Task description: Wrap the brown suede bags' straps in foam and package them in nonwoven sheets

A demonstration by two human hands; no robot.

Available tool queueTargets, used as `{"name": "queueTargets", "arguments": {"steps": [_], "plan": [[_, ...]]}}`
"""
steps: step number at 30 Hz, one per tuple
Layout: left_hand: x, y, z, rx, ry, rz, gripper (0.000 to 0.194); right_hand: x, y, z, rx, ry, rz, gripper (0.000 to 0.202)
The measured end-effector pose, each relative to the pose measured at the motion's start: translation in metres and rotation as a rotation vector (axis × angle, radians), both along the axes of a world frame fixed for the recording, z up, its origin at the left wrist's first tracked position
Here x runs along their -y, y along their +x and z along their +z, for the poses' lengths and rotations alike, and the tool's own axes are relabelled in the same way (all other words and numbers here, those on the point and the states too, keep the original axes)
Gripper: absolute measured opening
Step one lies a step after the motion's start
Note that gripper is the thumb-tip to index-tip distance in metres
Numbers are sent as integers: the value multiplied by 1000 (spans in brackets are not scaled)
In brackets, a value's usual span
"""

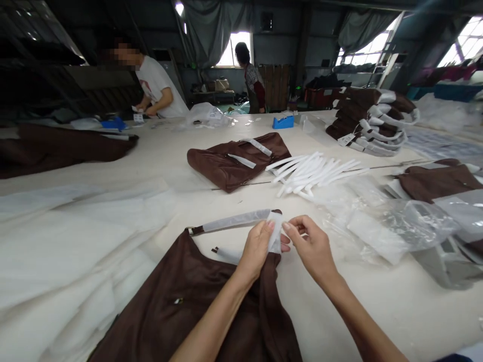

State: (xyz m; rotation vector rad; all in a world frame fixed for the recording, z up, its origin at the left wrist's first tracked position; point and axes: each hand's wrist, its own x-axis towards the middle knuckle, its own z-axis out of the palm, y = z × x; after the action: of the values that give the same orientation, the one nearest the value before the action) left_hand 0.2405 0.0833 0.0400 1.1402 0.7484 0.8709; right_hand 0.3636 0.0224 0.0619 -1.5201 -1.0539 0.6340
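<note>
The brown bag (166, 296) lies on the tabletop (396, 306); it is probably soft and floppy, best held by its strap (234, 220); the left hand (256, 246) pinches white wrap (275, 234) there; the right hand (313, 249) has curled fingers beside it, contact unclear.

Brown bag (158, 301) running off bottom edge, left forearm (215, 319) covering part of it. White wrap (274, 232) hiding part of left hand (255, 247). Far-left bundle (64, 148) running past left edge. Tag (346, 140) on bag stack (352, 116) appearing too small to read.
</note>
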Motion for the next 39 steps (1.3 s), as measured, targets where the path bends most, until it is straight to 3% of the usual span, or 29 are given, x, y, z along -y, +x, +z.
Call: {"name": "queueTargets", "arguments": {"steps": [4,8,16,20,24,27,29,33,37,39], "plan": [[2,0,5,-4,64,2,41,-20,0,5,6,-48,150,27],[3,-1,9,2,86,-8,44,-29,-1,2,52,49,229,21],[8,-4,6,-56,86,-61,52,-35,10,8,196,-28,237,16],[11,-4,7,-72,4,-99,46,-44,19,8,231,-26,223,14],[11,-1,7,-60,-71,-39,42,-46,21,3,93,-1,186,17],[8,-2,4,-61,-71,-2,42,-21,13,-1,-52,0,48,26],[5,-4,1,-63,-98,6,44,8,0,-9,-52,-44,49,33],[-1,-4,-7,-77,-123,24,47,57,-52,-44,103,-131,257,25],[-10,-16,-15,-165,-120,-62,50,59,-104,-79,115,-60,208,13],[-11,-28,-17,-211,-106,-97,49,54,-109,-83,3,-109,312,15]]}}
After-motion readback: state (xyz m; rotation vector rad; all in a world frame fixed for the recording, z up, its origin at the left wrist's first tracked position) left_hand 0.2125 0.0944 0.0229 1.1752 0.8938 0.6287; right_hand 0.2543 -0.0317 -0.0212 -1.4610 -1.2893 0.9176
